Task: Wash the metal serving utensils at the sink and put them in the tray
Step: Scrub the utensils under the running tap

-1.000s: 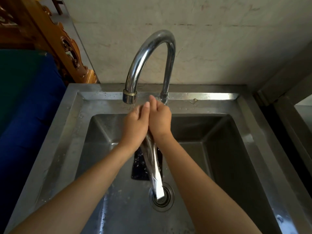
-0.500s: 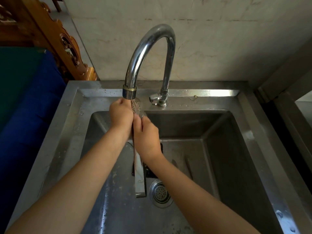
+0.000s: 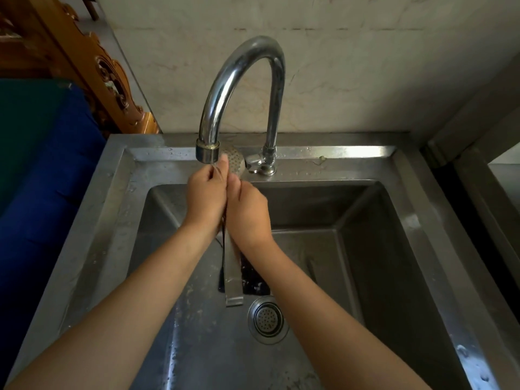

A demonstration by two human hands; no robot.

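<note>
Over a wet steel sink (image 3: 365,153), both hands (image 3: 206,192) (image 3: 247,212) clasp a perforated ladle (image 3: 235,161) under the tap (image 3: 242,66).

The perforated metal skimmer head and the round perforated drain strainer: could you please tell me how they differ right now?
The perforated metal skimmer head is held up just under the curved chrome faucet spout, while the round perforated drain strainer sits flat in the stainless steel sink floor. The skimmer head is partly hidden by the left hand and right hand; the strainer is in full view. Both are round, perforated metal.
</note>
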